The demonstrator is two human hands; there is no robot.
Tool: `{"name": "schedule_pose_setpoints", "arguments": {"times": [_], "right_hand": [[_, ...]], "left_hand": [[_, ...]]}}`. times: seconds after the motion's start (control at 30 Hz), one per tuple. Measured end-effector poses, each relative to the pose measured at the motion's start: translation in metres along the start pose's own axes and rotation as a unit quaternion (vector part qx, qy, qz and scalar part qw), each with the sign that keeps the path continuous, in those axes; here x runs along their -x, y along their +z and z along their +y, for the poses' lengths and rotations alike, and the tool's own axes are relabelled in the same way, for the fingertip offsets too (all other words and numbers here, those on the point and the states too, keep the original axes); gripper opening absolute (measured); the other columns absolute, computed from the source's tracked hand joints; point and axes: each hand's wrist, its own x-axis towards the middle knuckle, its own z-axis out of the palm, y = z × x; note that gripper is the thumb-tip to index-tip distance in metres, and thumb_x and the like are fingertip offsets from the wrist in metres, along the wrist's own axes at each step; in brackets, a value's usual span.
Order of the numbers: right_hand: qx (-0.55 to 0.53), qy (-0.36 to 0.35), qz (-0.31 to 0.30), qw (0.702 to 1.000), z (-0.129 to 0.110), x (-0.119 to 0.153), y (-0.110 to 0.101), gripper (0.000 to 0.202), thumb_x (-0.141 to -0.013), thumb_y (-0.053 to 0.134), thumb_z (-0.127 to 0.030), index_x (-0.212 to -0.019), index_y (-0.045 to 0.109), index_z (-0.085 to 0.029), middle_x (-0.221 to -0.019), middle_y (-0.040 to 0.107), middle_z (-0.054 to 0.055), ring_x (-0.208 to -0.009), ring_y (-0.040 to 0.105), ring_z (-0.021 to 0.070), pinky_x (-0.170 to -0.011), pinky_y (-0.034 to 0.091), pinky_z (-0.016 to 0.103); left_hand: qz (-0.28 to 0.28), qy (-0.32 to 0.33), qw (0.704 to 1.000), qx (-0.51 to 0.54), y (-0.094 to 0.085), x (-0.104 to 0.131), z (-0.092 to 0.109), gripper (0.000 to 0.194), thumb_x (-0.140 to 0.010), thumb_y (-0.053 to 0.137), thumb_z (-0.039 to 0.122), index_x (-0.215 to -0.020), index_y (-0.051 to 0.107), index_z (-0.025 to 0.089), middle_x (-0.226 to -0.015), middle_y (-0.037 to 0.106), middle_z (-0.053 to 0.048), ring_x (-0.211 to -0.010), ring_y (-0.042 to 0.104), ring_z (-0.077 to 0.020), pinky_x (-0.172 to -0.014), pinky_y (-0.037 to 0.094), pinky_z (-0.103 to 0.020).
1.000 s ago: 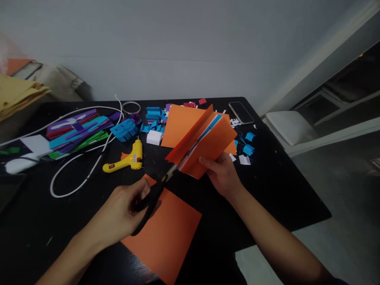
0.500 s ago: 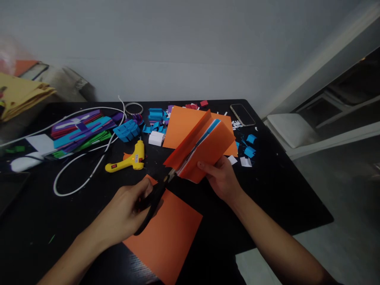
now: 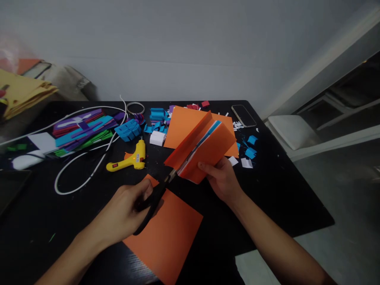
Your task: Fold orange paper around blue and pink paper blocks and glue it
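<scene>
Orange folded paper (image 3: 209, 152) is raised above the black worktop (image 3: 279, 202), tilted, with white and blue layers showing between its flaps. Your right hand (image 3: 222, 178) has its grip clamped on the near flap, thumb on top. Your left hand (image 3: 127, 215) is closed round the handles of black scissors (image 3: 167, 180), whose blades meet the paper's lower left end; how far apart the blades are, or how deep they reach, you cannot tell. As for progress, cutting looks partly done: small blue pieces (image 3: 251, 152) and white pieces (image 3: 247, 162) lie separate near the phone (image 3: 244, 115), while the folded paper looks mostly in one piece. A broad orange sheet (image 3: 175, 233) lies beneath the scissors, and more orange paper (image 3: 182, 126) lies flat behind the folded one; both seem largely uncut. To the left are a yellow glue gun (image 3: 139, 156), a blue bundle (image 3: 128, 130) and coloured strips (image 3: 84, 127) beside a looping white cable (image 3: 86, 183).
</scene>
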Motion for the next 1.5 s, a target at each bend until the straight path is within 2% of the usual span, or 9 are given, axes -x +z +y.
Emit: {"name": "schedule_pose_setpoints", "arguments": {"times": [0.27,0.6,0.8,1.03,1.3,1.5], "right_hand": [[-0.002,0.009,-0.011,1.0,0.0042,0.0031,0.0011,0.031,-0.068,0.096,-0.029,-0.095,0.081,-0.025,-0.103,0.083,0.002,-0.097,0.077,0.0251,-0.094,0.062,0.042],[0.01,0.009,-0.014,1.0,0.0065,0.0026,0.0005,0.033,-0.068,0.096,-0.03,-0.097,0.08,-0.025,-0.107,0.082,0.003,-0.101,0.077,0.0274,-0.096,0.062,0.045],[0.008,0.012,-0.01,1.0,0.0047,0.0031,0.002,0.032,-0.067,0.096,-0.03,-0.095,0.081,-0.026,-0.103,0.083,0.002,-0.097,0.077,0.0254,-0.095,0.062,0.044],[0.009,0.008,-0.009,1.0,0.0047,0.0016,0.0016,0.03,-0.067,0.097,-0.028,-0.093,0.081,-0.026,-0.102,0.083,0.001,-0.096,0.077,0.0253,-0.094,0.062,0.044],[0.011,0.003,-0.008,1.0,0.008,0.0005,-0.001,0.031,-0.066,0.097,-0.028,-0.092,0.081,-0.025,-0.1,0.083,0.001,-0.094,0.077,0.0243,-0.092,0.061,0.042],[0.014,0.01,-0.014,1.0,0.0074,0.0011,-0.0018,0.032,-0.067,0.096,-0.028,-0.095,0.081,-0.025,-0.102,0.083,0.001,-0.097,0.077,0.0251,-0.094,0.06,0.042]], "left_hand": [[0.0,0.001,1.0,-0.008,0.0009,-0.0024,0.0026,0.034,-0.095,0.059,0.041,-0.072,0.04,0.024,-0.057,0.045,0.007,-0.049,0.039,-0.0102,-0.048,0.03,-0.022],[0.006,0.004,1.0,-0.001,0.0026,-0.0012,0.0027,0.031,-0.094,0.059,0.038,-0.074,0.042,0.024,-0.055,0.046,0.008,-0.048,0.04,-0.0104,-0.047,0.03,-0.022],[-0.005,0.002,1.0,0.028,0.0038,-0.0025,0.0063,0.029,-0.093,0.062,0.035,-0.074,0.042,0.024,-0.055,0.048,0.009,-0.047,0.042,-0.0094,-0.045,0.031,-0.02],[-0.015,-0.008,0.999,0.029,0.0053,0.0013,0.0015,0.029,-0.096,0.058,0.034,-0.075,0.041,0.024,-0.055,0.05,0.008,-0.047,0.044,-0.0096,-0.045,0.033,-0.02],[0.019,0.001,1.0,0.003,0.005,-0.0007,0.003,0.033,-0.093,0.061,0.038,-0.071,0.041,0.024,-0.053,0.049,0.008,-0.044,0.043,-0.0093,-0.044,0.031,-0.021],[0.018,-0.005,1.0,-0.001,0.0056,0.0007,-0.0011,0.032,-0.095,0.06,0.039,-0.074,0.041,0.024,-0.054,0.05,0.009,-0.044,0.045,-0.0096,-0.044,0.033,-0.021]]}}
